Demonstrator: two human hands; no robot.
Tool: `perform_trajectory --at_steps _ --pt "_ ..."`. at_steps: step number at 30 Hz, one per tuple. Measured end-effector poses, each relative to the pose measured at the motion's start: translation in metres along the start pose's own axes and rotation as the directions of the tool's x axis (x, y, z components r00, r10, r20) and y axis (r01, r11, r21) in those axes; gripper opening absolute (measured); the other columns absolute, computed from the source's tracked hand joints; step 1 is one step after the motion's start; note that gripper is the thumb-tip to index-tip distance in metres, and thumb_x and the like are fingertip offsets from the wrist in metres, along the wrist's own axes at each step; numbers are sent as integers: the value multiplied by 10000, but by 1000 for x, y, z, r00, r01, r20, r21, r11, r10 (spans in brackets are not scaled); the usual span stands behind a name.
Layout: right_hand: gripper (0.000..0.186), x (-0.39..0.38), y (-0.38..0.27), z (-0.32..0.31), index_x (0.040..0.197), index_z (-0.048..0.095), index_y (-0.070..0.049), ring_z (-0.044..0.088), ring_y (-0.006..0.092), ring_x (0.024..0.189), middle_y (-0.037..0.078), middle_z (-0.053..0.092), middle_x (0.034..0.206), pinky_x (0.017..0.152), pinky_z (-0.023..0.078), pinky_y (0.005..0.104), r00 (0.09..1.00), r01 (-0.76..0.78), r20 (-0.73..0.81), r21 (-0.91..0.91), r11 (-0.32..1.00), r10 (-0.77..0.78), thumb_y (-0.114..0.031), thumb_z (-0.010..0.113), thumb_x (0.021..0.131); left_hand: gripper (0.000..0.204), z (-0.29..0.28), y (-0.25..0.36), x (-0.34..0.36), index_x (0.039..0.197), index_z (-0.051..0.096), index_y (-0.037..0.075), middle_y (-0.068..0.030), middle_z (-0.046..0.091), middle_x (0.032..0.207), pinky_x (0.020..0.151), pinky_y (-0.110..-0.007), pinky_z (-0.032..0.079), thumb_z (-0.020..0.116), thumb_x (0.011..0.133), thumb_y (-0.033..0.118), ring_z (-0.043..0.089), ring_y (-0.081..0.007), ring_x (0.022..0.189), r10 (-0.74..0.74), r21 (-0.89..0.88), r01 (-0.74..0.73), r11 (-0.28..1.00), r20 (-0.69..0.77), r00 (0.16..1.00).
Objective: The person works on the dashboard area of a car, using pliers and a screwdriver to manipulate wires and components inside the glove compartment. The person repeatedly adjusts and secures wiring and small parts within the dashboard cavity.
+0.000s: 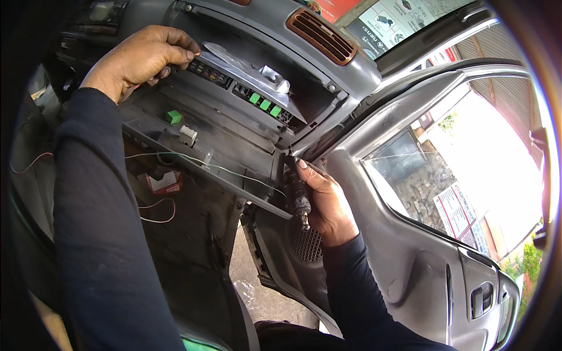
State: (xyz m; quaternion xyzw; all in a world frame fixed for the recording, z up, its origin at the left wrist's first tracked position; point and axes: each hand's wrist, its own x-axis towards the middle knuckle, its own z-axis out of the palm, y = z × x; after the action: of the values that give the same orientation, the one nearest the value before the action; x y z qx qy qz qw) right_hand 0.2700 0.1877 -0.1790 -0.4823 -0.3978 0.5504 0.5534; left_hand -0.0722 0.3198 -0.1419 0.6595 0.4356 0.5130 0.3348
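My left hand [143, 61] is closed in a pinch at the left end of a grey flap [234, 61] with clear plastic on it, inside the open glove compartment. Below the flap runs a fuse panel [211, 75] with small coloured fuses and three green relays [264, 104]. My right hand [325, 199] grips a black probe tool [297, 187], its thin needle pointing up toward the panel's right end. A loose green relay [173, 116] and a white connector [188, 136] lie on the lowered lid [234, 174]. A thin pale green wire [227, 165] crosses the lid toward the tool.
An orange-brown air vent [321, 34] sits in the dashboard above. The car door [421, 275] stands open at the right, with a speaker grille [307, 245]. A small red box [164, 182] and a looped wire are below the lid. Concrete ground shows through the doorway.
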Motion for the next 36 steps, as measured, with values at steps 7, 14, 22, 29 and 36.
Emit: perform_trajectory --at_steps 7,14,22,29,36 --pt "325 1 0 2 1207 636 45 681 165 749 75 693 950 659 585 304 1000 -4 11 -45 999 5 -205 700 1008 169 3 -4 5 1094 733 87 37 618 817 493 -205 329 623 969 116 430 -35 610 -18 -25 19 1000 53 998" --pt "243 -1 -2 7 1110 666 31 709 174 709 103 726 916 606 606 296 1000 -8 -16 3 1000 8 -196 669 1025 187 8 -12 6 1088 712 75 22 616 837 489 -206 300 621 952 165 432 -34 604 -115 -10 115 993 15 993" --pt "274 4 1 8 1121 669 21 706 168 667 115 737 922 539 577 265 999 -9 -46 -62 998 6 -239 643 1040 238 13 -17 7 1091 723 51 9 613 820 491 -228 315 647 943 222 444 -57 609 -163 32 162 986 12 987" --pt "309 5 7 2 1138 671 38 721 169 744 124 746 944 672 597 258 999 37 -31 -92 995 -40 -249 666 1024 223 13 -26 11 1087 724 52 1 609 803 463 -239 307 637 932 188 435 -58 560 -172 4 171 985 51 984" --pt "300 6 7 2 1143 673 41 719 163 737 127 749 968 649 601 265 999 44 -3 -69 997 -44 -235 657 1027 238 17 -31 13 1111 714 57 -3 620 814 452 -250 310 633 926 185 434 -67 554 -197 -6 198 980 45 979"
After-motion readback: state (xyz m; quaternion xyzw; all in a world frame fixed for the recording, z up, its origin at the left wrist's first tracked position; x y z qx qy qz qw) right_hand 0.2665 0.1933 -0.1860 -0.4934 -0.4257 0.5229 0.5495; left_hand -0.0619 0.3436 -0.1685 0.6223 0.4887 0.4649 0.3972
